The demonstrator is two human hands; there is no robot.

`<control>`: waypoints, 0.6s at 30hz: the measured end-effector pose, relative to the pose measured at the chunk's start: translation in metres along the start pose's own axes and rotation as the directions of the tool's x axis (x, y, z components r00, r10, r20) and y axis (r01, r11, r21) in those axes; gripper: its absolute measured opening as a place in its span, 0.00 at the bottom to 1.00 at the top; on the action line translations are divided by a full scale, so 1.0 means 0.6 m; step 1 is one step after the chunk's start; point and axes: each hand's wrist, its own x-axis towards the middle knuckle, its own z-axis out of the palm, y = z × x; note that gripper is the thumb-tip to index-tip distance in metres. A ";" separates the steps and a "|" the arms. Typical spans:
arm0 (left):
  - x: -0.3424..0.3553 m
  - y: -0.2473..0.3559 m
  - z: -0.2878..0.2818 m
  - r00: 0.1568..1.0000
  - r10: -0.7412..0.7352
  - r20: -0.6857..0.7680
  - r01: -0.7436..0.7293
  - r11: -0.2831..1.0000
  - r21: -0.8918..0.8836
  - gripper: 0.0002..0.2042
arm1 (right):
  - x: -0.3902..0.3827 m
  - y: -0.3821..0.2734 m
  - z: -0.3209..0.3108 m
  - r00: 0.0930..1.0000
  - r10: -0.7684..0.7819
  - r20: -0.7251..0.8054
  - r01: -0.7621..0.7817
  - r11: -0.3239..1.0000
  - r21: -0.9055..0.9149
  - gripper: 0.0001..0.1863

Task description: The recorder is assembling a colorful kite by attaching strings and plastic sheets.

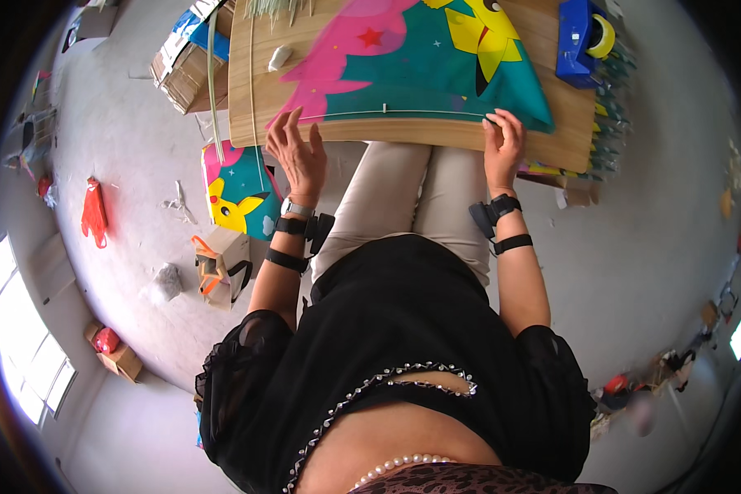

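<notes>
A thin fabric sheet like a kite sail [436, 74], teal and pink with a yellow cartoon figure, lies on the wooden table [337, 132]. Along its near edge runs a thin white rod [436, 111] with a small white piece at its middle. My left hand [299, 160] hovers by the rod's left end, fingers bent but apart, gripping nothing that I can see. At the other end my right hand [504, 148] has thumb and fingertips closed on the rod at the sheet's edge. Its exact grip is partly hidden.
A blue tape dispenser [575, 45] with yellow tape stands at the table's right. A small white object [280, 58] lies on the left. Long pale strips [212, 74] hang past the left edge, near a cardboard box [193, 78]. Another printed sheet [235, 193] hangs below.
</notes>
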 end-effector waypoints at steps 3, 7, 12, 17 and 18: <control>-0.019 -0.027 -0.018 0.996 -0.081 -0.029 0.083 0.994 0.067 0.26 | 0.002 -0.001 -0.002 1.000 -0.020 0.010 0.020 1.000 -0.005 0.07; -0.031 -0.049 -0.024 0.986 -0.164 -0.019 0.165 0.984 0.066 0.26 | -0.004 -0.002 -0.014 0.996 -0.040 0.074 0.043 0.998 -0.037 0.09; -0.028 -0.050 -0.028 0.992 -0.123 0.007 0.123 0.992 0.032 0.25 | -0.008 -0.017 -0.021 0.985 -0.113 0.131 0.127 0.987 -0.103 0.13; -0.030 -0.045 -0.031 0.993 -0.114 0.036 0.112 0.991 0.072 0.26 | -0.012 -0.025 -0.022 0.980 -0.124 0.156 0.146 0.979 -0.142 0.17; -0.031 -0.045 -0.031 0.993 -0.112 0.041 0.109 0.991 0.075 0.26 | -0.013 -0.025 -0.022 0.978 -0.133 0.162 0.158 0.975 -0.155 0.18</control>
